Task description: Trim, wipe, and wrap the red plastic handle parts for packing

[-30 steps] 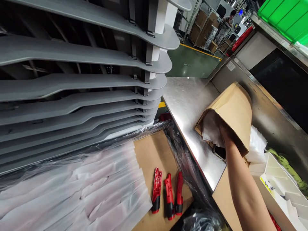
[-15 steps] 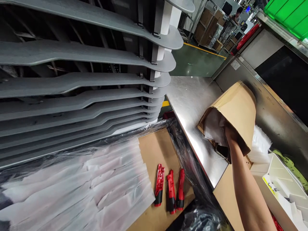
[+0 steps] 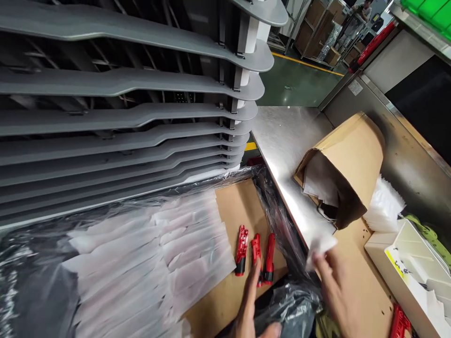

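Note:
My right hand (image 3: 333, 279), blurred by motion, pinches a thin white packaging bag (image 3: 323, 245) above the workbench's front edge. To its left, my left hand (image 3: 249, 310) is held with thumb and fingers apart and nothing in it. Just beyond the left fingers lie three red-and-black plastic tool housing pieces: one left (image 3: 241, 249), one middle (image 3: 257, 246), partly hidden by my finger, and one right (image 3: 269, 256). They rest on a brown cardboard sheet (image 3: 234, 199). Overlapping rows of pieces in translucent white wrapping (image 3: 141, 263) cover the sheet's left side.
An open cardboard box (image 3: 352, 155) with white bags (image 3: 320, 180) inside lies tilted on the metal bench (image 3: 282, 136). Right of it are stacked white packaging (image 3: 384, 206) and a cream bin (image 3: 384, 251). Grey slatted racks (image 3: 123, 87) rise on the left. A person (image 3: 364, 10) is far off.
My right hand has come out of the cardboard box toward me, bringing a white packaging bag. My left hand has entered the view at the bottom. The view has shifted slightly.

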Tool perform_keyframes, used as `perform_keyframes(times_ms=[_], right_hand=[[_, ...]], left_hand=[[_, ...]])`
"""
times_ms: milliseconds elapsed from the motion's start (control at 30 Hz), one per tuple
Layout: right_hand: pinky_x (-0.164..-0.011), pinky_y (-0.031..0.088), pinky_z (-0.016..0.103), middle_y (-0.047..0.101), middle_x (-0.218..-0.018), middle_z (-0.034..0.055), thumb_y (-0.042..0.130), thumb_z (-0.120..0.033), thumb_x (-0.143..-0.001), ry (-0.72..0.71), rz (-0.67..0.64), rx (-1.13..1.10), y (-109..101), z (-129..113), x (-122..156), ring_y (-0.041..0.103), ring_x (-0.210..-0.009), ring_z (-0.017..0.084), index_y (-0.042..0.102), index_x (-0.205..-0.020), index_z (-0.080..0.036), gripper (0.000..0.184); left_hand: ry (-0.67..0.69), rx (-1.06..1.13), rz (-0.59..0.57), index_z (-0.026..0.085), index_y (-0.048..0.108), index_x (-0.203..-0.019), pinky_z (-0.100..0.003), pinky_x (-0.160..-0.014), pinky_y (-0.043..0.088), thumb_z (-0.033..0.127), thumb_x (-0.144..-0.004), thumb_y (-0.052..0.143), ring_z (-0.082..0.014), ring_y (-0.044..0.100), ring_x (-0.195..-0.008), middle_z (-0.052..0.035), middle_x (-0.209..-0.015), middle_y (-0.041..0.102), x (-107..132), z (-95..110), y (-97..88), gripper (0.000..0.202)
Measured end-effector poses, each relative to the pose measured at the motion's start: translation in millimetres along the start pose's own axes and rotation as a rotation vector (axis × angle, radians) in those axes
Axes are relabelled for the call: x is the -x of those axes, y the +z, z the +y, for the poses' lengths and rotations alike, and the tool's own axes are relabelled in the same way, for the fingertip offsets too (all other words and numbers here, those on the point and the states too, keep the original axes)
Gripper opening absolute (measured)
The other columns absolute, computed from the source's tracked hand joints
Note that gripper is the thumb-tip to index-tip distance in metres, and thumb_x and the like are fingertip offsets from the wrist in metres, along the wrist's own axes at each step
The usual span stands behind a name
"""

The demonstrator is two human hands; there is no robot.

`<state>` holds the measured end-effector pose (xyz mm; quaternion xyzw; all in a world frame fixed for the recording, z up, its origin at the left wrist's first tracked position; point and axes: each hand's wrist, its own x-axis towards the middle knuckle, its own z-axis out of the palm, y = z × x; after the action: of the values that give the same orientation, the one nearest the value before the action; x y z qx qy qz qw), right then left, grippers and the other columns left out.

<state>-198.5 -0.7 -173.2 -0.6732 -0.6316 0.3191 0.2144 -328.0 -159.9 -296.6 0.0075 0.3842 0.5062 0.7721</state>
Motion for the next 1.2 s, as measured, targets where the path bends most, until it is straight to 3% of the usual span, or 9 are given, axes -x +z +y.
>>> perform_keyframes(times_ms=[67, 133, 233, 333, 467, 633, 833, 1033, 1200], right_hand=[[-0.063, 0.051, 0.031, 0.067, -0.079, 0.0019, 0.068, -0.059, -0.073, 0.243, -0.189, -0.320, 23.9, 15.5, 45.9, 0.061, -0.070, 0.021, 0.069, -0.090, -0.026, 0.037], [-0.063, 0.054, 0.033, 0.067, -0.074, 0.0006, 0.073, -0.059, -0.069, 0.447, -0.272, -0.667, 53.2, 32.1, 71.7, 0.063, -0.066, 0.021, 0.068, -0.082, -0.026, 0.036], [-0.082, 0.057, 0.037, 0.070, -0.077, -0.0002, 0.082, -0.052, -0.060, 0.641, -0.183, -1.055, 92.5, 51.8, 79.7, 0.070, -0.078, 0.022, 0.065, -0.072, -0.026, 0.034], [-0.099, 0.051, 0.039, 0.073, -0.085, 0.0019, 0.083, -0.050, -0.060, 0.630, -0.138, -1.113, 116.3, 62.3, 73.5, 0.070, -0.100, 0.024, 0.063, -0.070, -0.025, 0.035], [-0.098, 0.051, 0.039, 0.073, -0.088, 0.0042, 0.078, -0.060, -0.064, 0.586, -0.274, -0.938, 127.6, 66.6, 68.9, 0.069, -0.100, 0.025, 0.063, -0.074, -0.023, 0.041], [-0.083, 0.055, 0.038, 0.073, -0.103, 0.0108, 0.075, -0.063, -0.067, 0.529, -0.531, -0.665, 113.7, 78.1, 59.2, 0.069, -0.099, 0.028, 0.070, -0.087, -0.017, 0.050], [-0.080, 0.055, 0.036, 0.071, -0.108, 0.0109, 0.058, -0.063, -0.083, 0.511, -0.447, -0.086, 89.9, 123.9, 22.5, 0.066, -0.104, 0.028, 0.067, -0.102, -0.020, 0.048], [-0.089, 0.053, 0.042, 0.065, -0.114, 0.0062, 0.062, -0.039, -0.094, 0.538, -0.607, 0.406, 118.4, 148.3, -8.0, 0.064, -0.101, 0.020, 0.062, -0.113, -0.016, 0.030], [-0.094, 0.051, 0.045, 0.064, -0.118, 0.0071, 0.063, -0.039, -0.093, 0.500, -0.651, 0.622, 135.9, 150.1, -14.1, 0.062, -0.108, 0.022, 0.062, -0.114, -0.016, 0.031]], left_hand=[[0.058, 0.097, -0.091, 0.033, 0.056, -0.136, -0.048, -0.115, 0.032, 0.048, -0.049, 0.091, -0.0406, 0.034, -0.142, -0.0064, -0.139, 0.059, -8.3, -0.4, 13.2, 0.095], [0.041, 0.200, -0.162, 0.026, 0.061, -0.131, -0.049, -0.115, 0.030, 0.053, -0.044, 0.091, -0.0423, 0.039, -0.138, -0.0099, -0.132, 0.063, -10.7, -4.3, 21.5, 0.095], [-0.048, 0.272, -0.127, 0.024, 0.066, -0.123, -0.048, -0.111, 0.035, 0.064, -0.053, 0.083, -0.0394, 0.046, -0.133, -0.0106, -0.125, 0.067, -3.8, -14.5, 18.8, 0.082], [-0.166, 0.237, -0.026, 0.021, 0.070, -0.115, -0.042, -0.107, 0.040, 0.054, -0.056, 0.086, -0.0358, 0.054, -0.125, -0.0113, -0.119, 0.070, 4.9, -23.2, 3.4, 0.070], [-0.326, 0.040, 0.012, 0.016, 0.073, -0.100, -0.038, -0.087, 0.052, 0.030, -0.063, 0.086, -0.0294, 0.066, -0.101, -0.0109, -0.101, 0.075, 5.6, -22.2, -18.3, 0.042], [-0.353, -0.024, 0.084, 0.015, 0.070, -0.085, -0.027, -0.064, 0.052, 0.031, -0.071, 0.081, -0.0187, 0.069, -0.070, -0.0063, -0.076, 0.074, 1.7, -6.0, -38.2, 0.024], [-0.209, 0.231, 0.327, 0.014, 0.067, -0.089, -0.029, -0.067, 0.059, 0.011, -0.075, 0.074, -0.0234, 0.073, -0.086, -0.0091, -0.091, 0.076, -3.4, 38.9, -44.8, 0.016], [-0.079, 0.443, 0.407, 0.011, 0.062, -0.121, -0.040, -0.093, 0.057, 0.005, -0.088, 0.055, -0.0242, 0.073, -0.098, -0.0120, -0.103, 0.076, -39.4, 90.8, -32.5, 0.034], [0.008, 0.450, 0.415, 0.014, 0.064, -0.117, -0.039, -0.098, 0.055, 0.010, -0.092, 0.053, -0.0198, 0.072, -0.096, -0.0101, -0.106, 0.076, -72.0, 109.6, -18.2, 0.027]])
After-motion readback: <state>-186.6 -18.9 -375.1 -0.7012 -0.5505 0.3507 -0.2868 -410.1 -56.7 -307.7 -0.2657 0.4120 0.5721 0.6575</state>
